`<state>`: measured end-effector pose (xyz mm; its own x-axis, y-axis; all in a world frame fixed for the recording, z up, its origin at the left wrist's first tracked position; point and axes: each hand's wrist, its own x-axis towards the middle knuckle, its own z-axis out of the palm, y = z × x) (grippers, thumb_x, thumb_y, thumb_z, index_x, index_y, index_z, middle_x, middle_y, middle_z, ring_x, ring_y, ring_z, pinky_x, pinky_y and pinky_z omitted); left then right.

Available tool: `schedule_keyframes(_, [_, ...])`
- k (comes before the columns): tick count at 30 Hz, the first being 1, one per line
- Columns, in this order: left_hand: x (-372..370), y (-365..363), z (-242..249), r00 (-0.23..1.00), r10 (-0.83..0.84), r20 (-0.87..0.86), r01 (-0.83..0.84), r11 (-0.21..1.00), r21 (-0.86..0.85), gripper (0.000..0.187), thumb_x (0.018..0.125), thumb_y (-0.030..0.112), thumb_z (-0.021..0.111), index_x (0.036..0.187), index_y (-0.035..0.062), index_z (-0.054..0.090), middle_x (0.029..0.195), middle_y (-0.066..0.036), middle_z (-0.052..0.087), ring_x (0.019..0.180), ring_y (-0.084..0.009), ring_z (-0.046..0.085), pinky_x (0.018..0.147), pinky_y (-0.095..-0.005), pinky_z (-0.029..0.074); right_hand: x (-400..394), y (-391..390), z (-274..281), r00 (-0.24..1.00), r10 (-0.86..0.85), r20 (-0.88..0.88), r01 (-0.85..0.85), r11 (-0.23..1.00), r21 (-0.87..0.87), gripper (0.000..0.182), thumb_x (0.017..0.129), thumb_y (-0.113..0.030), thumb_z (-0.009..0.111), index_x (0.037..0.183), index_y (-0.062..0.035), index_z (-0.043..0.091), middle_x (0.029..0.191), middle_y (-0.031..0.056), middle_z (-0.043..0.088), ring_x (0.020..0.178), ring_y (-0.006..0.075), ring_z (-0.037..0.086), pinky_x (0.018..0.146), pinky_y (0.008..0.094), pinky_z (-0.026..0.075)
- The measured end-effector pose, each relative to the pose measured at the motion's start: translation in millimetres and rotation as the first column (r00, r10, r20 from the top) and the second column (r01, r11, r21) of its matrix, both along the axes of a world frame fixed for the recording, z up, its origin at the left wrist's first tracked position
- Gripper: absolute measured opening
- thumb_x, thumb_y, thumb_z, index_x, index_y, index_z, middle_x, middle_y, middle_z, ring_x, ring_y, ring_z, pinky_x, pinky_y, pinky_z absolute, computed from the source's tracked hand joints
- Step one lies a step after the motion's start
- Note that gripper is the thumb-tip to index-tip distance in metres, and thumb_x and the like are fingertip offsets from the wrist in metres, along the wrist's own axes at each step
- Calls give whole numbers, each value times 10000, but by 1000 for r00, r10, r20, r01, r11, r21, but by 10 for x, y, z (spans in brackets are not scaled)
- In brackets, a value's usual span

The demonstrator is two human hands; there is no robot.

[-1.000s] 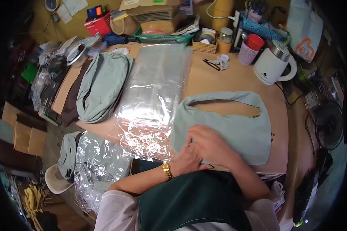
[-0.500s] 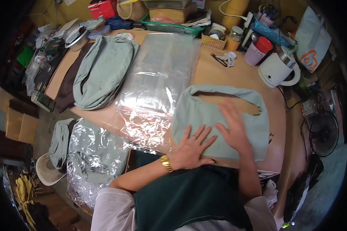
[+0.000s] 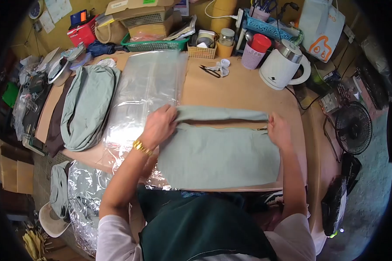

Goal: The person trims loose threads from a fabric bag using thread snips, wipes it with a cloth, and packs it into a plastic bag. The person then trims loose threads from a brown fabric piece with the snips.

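A pale green fabric piece lies flat on the table, with a long opening along a zipper below its top band. My left hand, with a gold watch at the wrist, grips the band's left end. At its right end my right hand pinches the band beside the zipper pull. Clear plastic bags are stacked to the left, partly behind my left forearm. Further left lies a pile of similar green pieces on dark brown cloth.
Black scissors and a crumpled white scrap lie at the back. A white kettle, a pink cup and a green basket line the rear edge. A fan stands right. Plastic-wrapped fabric sits lower left.
Both hands have left the middle of the fabric and taken hold of the band's two ends. The band is now straighter and its opening narrower. The camera view has shifted.
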<state>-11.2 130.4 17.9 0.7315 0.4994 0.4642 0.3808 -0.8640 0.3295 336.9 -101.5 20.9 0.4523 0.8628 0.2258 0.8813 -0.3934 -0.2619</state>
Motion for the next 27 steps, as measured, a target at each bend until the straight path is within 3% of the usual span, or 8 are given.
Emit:
schedule_keyframes(2, [-184,-94,-93,1000,-14,13,13,999,49,226,673,14,666,799,68,486,781,-104,503,710,-321,568,620,-434,489,-43,-181,-242,985,126,120,-155,949,274,200,738,11,644,829,-51,477,768,117,548,717,364,567,644,457,463])
schedule_keyframes(13, [-343,-176,-310,996,-7,83,5,1000,26,330,547,-50,667,764,67,447,748,-106,454,688,-306,540,583,-414,465,-157,-352,-462,952,162,260,-250,901,355,262,657,31,644,780,-75,438,759,129,479,654,347,482,593,438,407])
schedule_keyframes(18, [-380,-203,-297,994,-52,99,37,987,154,351,507,-17,699,736,84,453,752,-88,469,673,-285,523,550,-384,433,-161,-354,-458,948,138,286,-240,902,359,275,647,42,644,764,-77,425,761,131,472,659,340,481,586,438,402])
schedule_keyframes(20, [-408,-270,-218,990,-67,127,42,982,184,329,514,5,696,713,91,449,748,-80,481,655,-272,512,540,-374,423,-174,-357,-324,982,167,87,-183,954,237,237,688,36,663,813,-56,483,809,123,525,731,313,538,632,397,438])
schedule_keyframes(21, [-413,-305,-146,985,-76,154,43,977,209,309,521,27,694,690,97,444,744,-72,493,637,-259,502,531,-364,414,-221,-347,-131,981,170,88,-187,952,240,237,688,36,663,813,-56,483,809,123,525,731,313,538,632,397,438])
schedule_keyframes(23, [-416,-406,8,978,-116,174,64,958,279,304,500,20,675,670,100,436,708,-64,463,619,-257,493,517,-363,395,-404,-280,392,925,177,-337,-114,973,199,166,775,0,663,898,-27,555,886,114,593,845,287,590,733,358,470])
schedule_keyframes(25, [-441,-536,148,967,-194,164,112,906,407,271,482,31,656,647,104,454,677,-45,460,580,-231,473,492,-343,363,-560,-47,639,878,284,-384,-177,940,291,134,825,-50,645,938,-19,578,917,109,611,886,273,594,778,351,470])
schedule_keyframes(27, [-431,-681,295,957,-253,143,167,882,441,200,574,129,630,633,121,440,691,-39,483,590,-191,482,493,-310,378,-809,270,809,767,472,-435,-320,868,379,153,904,-141,595,972,-5,611,945,120,630,917,257,593,827,342,465])
